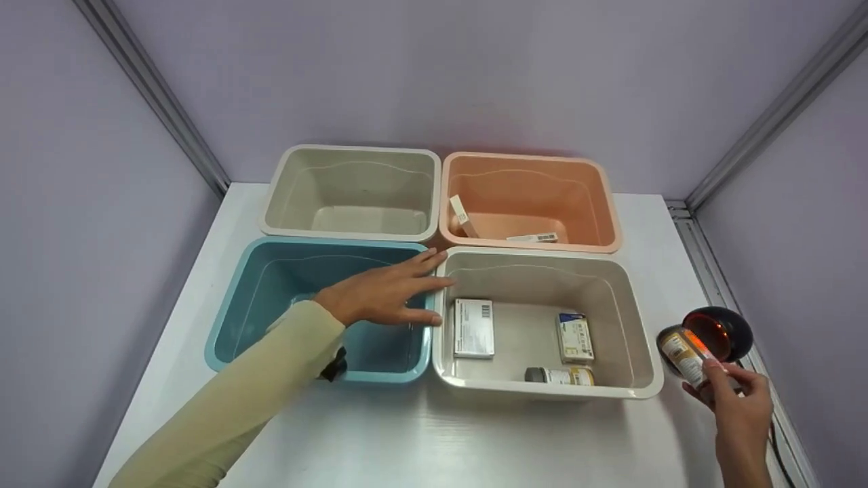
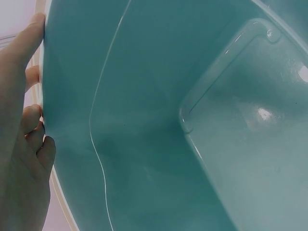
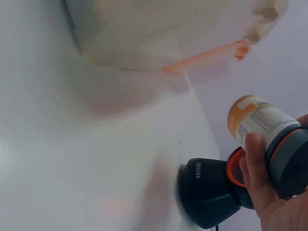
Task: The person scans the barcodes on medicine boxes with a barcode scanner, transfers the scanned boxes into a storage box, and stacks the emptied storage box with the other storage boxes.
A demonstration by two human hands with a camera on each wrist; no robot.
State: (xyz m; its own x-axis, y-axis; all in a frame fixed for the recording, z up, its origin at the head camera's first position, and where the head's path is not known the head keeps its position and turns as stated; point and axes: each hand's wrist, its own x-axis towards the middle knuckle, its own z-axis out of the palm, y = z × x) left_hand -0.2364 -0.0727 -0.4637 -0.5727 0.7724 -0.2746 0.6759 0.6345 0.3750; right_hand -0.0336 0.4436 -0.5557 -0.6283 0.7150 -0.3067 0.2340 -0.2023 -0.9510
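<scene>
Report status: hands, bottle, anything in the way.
Right hand grips bottle. Left hand, fingers spread, at rim of blue bin. Bottle tilted, close to black device. Nothing visibly blocking it.

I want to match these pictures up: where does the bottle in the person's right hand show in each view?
Head: the bottle is toward the right edge, below mid-height, in the right hand.
Left wrist: not in this picture.
Right wrist: the bottle is at the right, around mid-height.
Shared landmark: the black device with the red-lit opening, near the bottle in the head and right wrist views; the left wrist view lacks it.
</scene>
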